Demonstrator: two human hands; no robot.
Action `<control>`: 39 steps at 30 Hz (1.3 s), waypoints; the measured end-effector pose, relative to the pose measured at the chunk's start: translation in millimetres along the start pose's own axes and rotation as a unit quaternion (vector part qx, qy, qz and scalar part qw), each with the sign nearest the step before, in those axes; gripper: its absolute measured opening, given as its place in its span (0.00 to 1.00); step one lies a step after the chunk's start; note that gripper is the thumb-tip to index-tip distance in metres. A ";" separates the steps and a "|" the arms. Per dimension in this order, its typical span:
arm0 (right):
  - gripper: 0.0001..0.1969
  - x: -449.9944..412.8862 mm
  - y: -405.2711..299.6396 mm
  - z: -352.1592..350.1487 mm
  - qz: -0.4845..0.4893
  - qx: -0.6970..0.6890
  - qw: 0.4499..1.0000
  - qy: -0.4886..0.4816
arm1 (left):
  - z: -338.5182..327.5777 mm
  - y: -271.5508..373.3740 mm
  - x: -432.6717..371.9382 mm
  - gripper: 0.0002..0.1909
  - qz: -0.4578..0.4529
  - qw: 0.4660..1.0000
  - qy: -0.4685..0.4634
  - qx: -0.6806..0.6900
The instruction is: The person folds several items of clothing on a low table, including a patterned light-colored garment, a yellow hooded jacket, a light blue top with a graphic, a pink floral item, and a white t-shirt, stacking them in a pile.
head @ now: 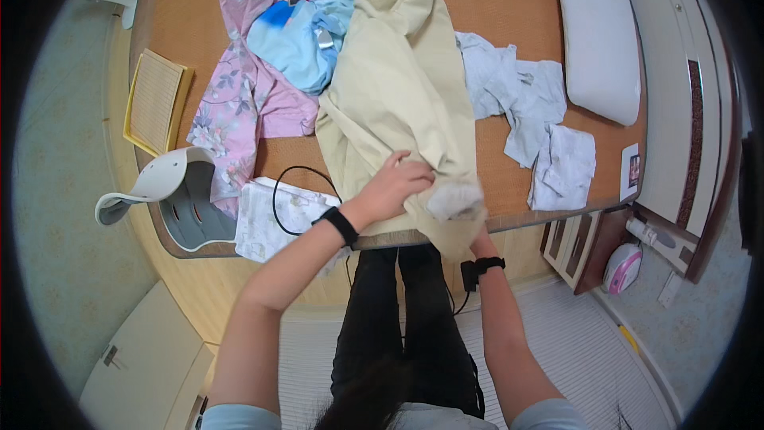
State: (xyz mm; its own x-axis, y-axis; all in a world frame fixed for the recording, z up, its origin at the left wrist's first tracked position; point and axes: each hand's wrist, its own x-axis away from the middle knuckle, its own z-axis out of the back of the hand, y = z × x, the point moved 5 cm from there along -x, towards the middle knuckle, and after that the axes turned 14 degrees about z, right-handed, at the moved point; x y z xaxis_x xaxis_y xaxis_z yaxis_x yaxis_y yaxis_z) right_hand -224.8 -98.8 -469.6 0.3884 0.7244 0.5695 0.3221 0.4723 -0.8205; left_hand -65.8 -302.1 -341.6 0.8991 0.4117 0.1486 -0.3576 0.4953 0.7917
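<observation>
A pair of beige trousers (394, 83) lies lengthwise on the brown mat before me, its waist at the far end. My left hand (397, 186) rests on the lower part of a leg, fingers spread and bent. My right hand (482, 243) is at the table's near edge, mostly hidden behind the leg's raised hem, where pale fuzzy lining (455, 200) shows, blurred. Its grip cannot be seen. A light blue garment (298, 42) and a pink floral garment (233, 107) lie left of the trousers.
Right of the trousers lie crumpled pale clothes (513, 89) and a folded white cloth (563, 168). A white cushion (600, 36) lines the right side. At left are a yellow-edged box (156, 101), a grey-and-white curved seat (173, 185), a patterned white cloth (280, 215) and a black cable (276, 194).
</observation>
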 end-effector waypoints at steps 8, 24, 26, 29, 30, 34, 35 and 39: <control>0.20 -5.5 31.3 9.2 -0.046 -0.009 0.999 -0.007 | -94.7 -56.7 23.2 0.20 0.172 0.975 0.057 -0.131; 0.18 -3.6 -69.8 -64.6 0.318 0.356 0.875 -0.079 | -105.1 -12.0 59.1 0.28 0.366 0.894 0.251 0.059; 0.20 -24.1 -45.2 -58.8 0.184 0.340 0.916 -0.102 | -109.6 -11.6 50.4 0.28 0.388 0.892 0.227 0.054; 0.22 -43.1 -22.5 -45.4 0.053 0.100 0.986 -0.126 | -107.5 -17.8 63.4 0.27 0.446 0.816 0.338 0.145; 0.25 -40.7 -24.4 -48.2 0.014 0.041 0.990 -0.132 | -113.1 -23.3 76.3 0.27 0.470 0.790 0.356 0.168; 0.28 -41.3 -34.8 -5.6 0.232 0.443 0.866 -0.013 | -109.3 -36.4 111.3 0.27 0.554 0.722 0.408 0.069; 0.30 -40.3 -27.0 -1.4 0.154 0.360 0.920 -0.008 | -105.0 -44.5 128.0 0.27 0.603 0.668 0.436 -0.023; 0.32 -51.3 15.4 15.6 0.036 0.205 0.978 -0.022 | -130.7 -110.1 145.8 0.31 0.624 0.624 0.374 0.285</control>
State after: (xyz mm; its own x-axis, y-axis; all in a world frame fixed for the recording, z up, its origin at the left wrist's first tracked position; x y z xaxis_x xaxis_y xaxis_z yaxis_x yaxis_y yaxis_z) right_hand -253.2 -120.9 -512.3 0.3575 0.7799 0.5138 -0.0822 0.5743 -0.8145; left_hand 71.7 -196.6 -484.5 -0.4366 0.5521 0.7103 -0.3222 -0.8331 0.4496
